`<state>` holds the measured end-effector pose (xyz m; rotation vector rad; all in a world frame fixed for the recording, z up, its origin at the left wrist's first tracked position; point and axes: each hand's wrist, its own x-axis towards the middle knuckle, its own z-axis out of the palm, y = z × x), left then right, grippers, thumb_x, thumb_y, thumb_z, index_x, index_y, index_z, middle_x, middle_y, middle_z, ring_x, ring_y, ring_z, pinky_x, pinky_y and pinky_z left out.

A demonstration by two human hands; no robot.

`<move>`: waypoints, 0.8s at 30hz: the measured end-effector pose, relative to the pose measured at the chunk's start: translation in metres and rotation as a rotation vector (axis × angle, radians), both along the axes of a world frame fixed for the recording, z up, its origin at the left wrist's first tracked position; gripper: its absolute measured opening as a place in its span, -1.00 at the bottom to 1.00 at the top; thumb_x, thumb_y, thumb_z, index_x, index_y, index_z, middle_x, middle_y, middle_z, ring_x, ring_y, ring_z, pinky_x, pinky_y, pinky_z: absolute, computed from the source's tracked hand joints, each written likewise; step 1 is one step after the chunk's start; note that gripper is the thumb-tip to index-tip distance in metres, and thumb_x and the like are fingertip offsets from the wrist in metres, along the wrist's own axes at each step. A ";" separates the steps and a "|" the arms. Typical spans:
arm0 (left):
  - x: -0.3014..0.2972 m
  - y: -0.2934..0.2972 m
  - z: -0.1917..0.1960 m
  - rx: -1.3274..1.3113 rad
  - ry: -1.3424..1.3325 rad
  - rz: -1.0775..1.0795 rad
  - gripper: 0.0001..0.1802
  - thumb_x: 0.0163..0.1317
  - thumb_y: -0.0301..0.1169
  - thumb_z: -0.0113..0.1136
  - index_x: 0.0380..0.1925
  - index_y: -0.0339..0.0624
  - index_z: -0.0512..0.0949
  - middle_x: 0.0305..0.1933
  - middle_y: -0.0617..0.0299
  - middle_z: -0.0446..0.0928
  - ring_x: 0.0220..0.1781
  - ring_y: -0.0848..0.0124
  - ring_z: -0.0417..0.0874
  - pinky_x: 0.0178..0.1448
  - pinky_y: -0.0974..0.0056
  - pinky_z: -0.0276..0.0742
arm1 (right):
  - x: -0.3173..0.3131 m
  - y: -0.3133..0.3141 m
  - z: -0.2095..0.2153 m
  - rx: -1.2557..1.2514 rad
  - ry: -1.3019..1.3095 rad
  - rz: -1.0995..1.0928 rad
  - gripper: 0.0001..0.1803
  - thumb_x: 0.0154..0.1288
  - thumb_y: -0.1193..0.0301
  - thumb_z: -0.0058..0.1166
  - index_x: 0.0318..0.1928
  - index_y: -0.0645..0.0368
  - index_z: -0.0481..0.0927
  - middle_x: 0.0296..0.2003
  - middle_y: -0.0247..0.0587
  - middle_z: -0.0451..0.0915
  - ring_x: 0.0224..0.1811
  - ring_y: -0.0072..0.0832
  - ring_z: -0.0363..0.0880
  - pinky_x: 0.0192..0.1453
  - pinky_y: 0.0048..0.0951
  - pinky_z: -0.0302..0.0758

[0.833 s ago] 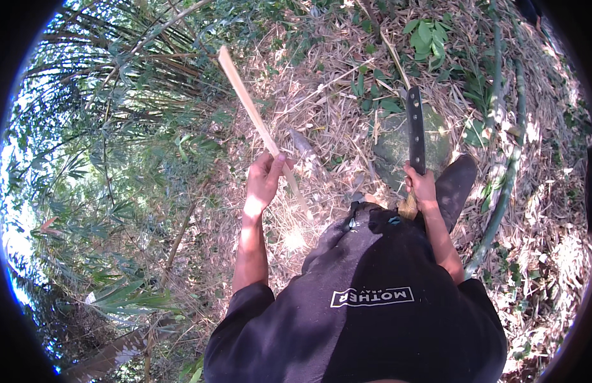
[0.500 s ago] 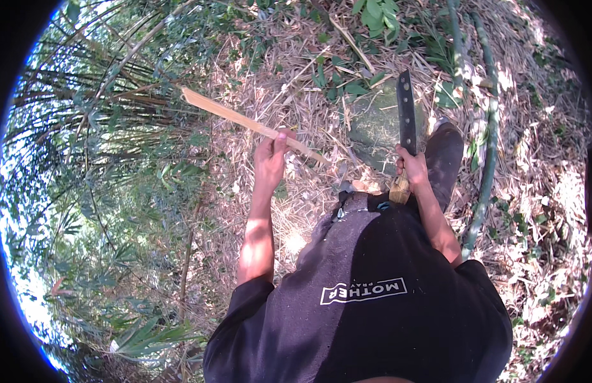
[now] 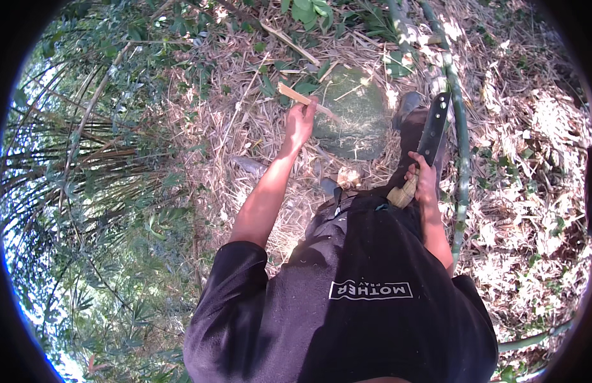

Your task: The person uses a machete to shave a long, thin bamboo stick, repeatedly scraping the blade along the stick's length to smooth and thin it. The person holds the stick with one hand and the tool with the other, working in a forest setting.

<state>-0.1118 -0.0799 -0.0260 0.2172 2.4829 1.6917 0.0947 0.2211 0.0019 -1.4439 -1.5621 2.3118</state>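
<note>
My left hand (image 3: pixel 300 124) is closed around a pale split strip of wood or bamboo (image 3: pixel 293 93). The strip slants down to the right, its lower end over a flat, greenish stone (image 3: pixel 356 124); I cannot tell whether it touches. In my right hand (image 3: pixel 424 179) is a machete (image 3: pixel 434 127) with a dark blade that has a row of holes and a light wooden handle (image 3: pixel 403 193). The fingers wrap round it where blade and handle meet. Its blade points away from me, over my right leg.
Dry leaves and stalks (image 3: pixel 526 140) cover the ground. A long green bamboo pole (image 3: pixel 461 147) runs along my right side, close to the machete. Dense bamboo growth (image 3: pixel 85 147) stands on the left. A leafy green plant (image 3: pixel 309 13) grows at the far side.
My left hand has moved away from me and to the right, bringing the strip over the stone. The machete has swung to the right and tilts outward. The view has shifted too.
</note>
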 end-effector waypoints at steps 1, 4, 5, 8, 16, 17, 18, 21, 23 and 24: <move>-0.003 0.005 -0.008 0.044 0.002 -0.022 -0.69 0.47 -0.24 0.11 0.00 -0.21 0.62 -0.40 0.31 0.53 -0.38 0.57 0.43 -0.26 0.36 0.39 | 0.008 0.004 -0.002 -0.015 0.013 -0.019 -0.59 0.30 0.23 0.19 0.01 0.28 0.60 -0.64 -0.41 0.33 -0.68 -0.58 0.32 -0.54 -0.46 0.38; -0.008 0.009 -0.035 0.054 -0.018 -0.089 -0.70 0.48 -0.26 0.11 0.04 -0.19 0.60 -0.35 0.39 0.52 -0.31 0.59 0.42 -0.22 0.39 0.37 | 0.020 0.011 -0.010 -0.055 0.044 -0.085 -0.58 0.30 0.22 0.19 0.01 0.30 0.59 -0.64 -0.41 0.32 -0.67 -0.59 0.31 -0.54 -0.47 0.40; -0.008 0.007 -0.048 0.048 -0.017 -0.089 -0.70 0.48 -0.25 0.10 0.04 -0.19 0.61 -0.33 0.35 0.53 -0.28 0.56 0.45 -0.17 0.38 0.40 | 0.022 0.011 -0.009 -0.049 0.036 -0.083 -0.58 0.31 0.23 0.19 0.01 0.30 0.59 -0.64 -0.41 0.31 -0.67 -0.59 0.31 -0.54 -0.47 0.40; -0.003 0.008 -0.057 0.073 -0.034 -0.079 -0.70 0.50 -0.25 0.06 0.05 -0.17 0.58 -0.28 0.25 0.57 -0.22 0.48 0.50 -0.10 0.34 0.45 | 0.022 0.009 -0.002 -0.020 0.018 -0.088 -0.60 0.31 0.24 0.19 0.01 0.30 0.59 -0.64 -0.42 0.31 -0.67 -0.59 0.31 -0.54 -0.50 0.39; 0.026 -0.015 -0.013 -0.259 0.263 0.118 -0.68 0.42 -0.23 0.13 0.01 -0.21 0.54 -0.23 0.06 0.61 -0.20 0.26 0.64 -0.09 0.21 0.54 | 0.009 0.000 0.000 0.068 0.022 -0.003 -0.78 0.28 0.35 0.21 -0.32 0.28 0.56 -0.67 -0.36 0.38 -0.73 -0.58 0.32 -0.62 -0.49 0.32; 0.034 -0.021 -0.010 -0.202 0.036 0.111 -0.69 0.40 -0.23 0.14 -0.01 -0.20 0.55 -0.20 -0.02 0.62 -0.17 0.13 0.66 -0.02 0.12 0.55 | 0.008 0.001 -0.009 0.111 -0.013 0.029 -0.75 0.27 0.32 0.22 -0.29 0.30 0.58 -0.67 -0.36 0.39 -0.72 -0.59 0.33 -0.60 -0.49 0.32; 0.039 -0.028 -0.003 -0.144 -0.186 0.110 -0.69 0.38 -0.22 0.14 -0.04 -0.19 0.57 -0.16 -0.10 0.63 -0.14 0.01 0.68 0.04 0.03 0.56 | 0.002 -0.002 -0.013 0.149 -0.042 0.068 -0.72 0.26 0.30 0.23 -0.27 0.31 0.60 -0.66 -0.36 0.40 -0.71 -0.59 0.34 -0.59 -0.50 0.32; 0.055 -0.039 -0.006 -0.273 -0.096 0.111 -0.65 0.34 -0.23 0.18 -0.01 -0.23 0.60 -0.24 -0.13 0.68 -0.18 0.02 0.73 -0.05 0.07 0.59 | -0.013 -0.014 -0.008 0.302 -0.091 0.211 -0.70 0.25 0.27 0.24 -0.29 0.31 0.62 -0.66 -0.35 0.44 -0.70 -0.59 0.37 -0.59 -0.50 0.32; 0.068 -0.035 0.013 -0.310 -0.120 0.130 -0.63 0.32 -0.24 0.19 0.00 -0.25 0.64 -0.28 -0.14 0.69 -0.24 0.01 0.74 -0.13 0.08 0.61 | -0.018 -0.019 -0.007 0.401 -0.031 0.376 -0.73 0.27 0.30 0.21 -0.30 0.32 0.63 -0.65 -0.36 0.49 -0.69 -0.61 0.41 -0.60 -0.47 0.34; 0.072 -0.035 0.015 -0.376 -0.132 0.108 -0.65 0.32 -0.24 0.19 -0.02 -0.24 0.65 -0.31 -0.13 0.68 -0.28 -0.01 0.73 -0.16 0.07 0.60 | -0.020 -0.024 -0.010 0.473 0.006 0.397 -0.74 0.28 0.31 0.20 -0.30 0.32 0.64 -0.66 -0.37 0.49 -0.68 -0.62 0.42 -0.59 -0.48 0.35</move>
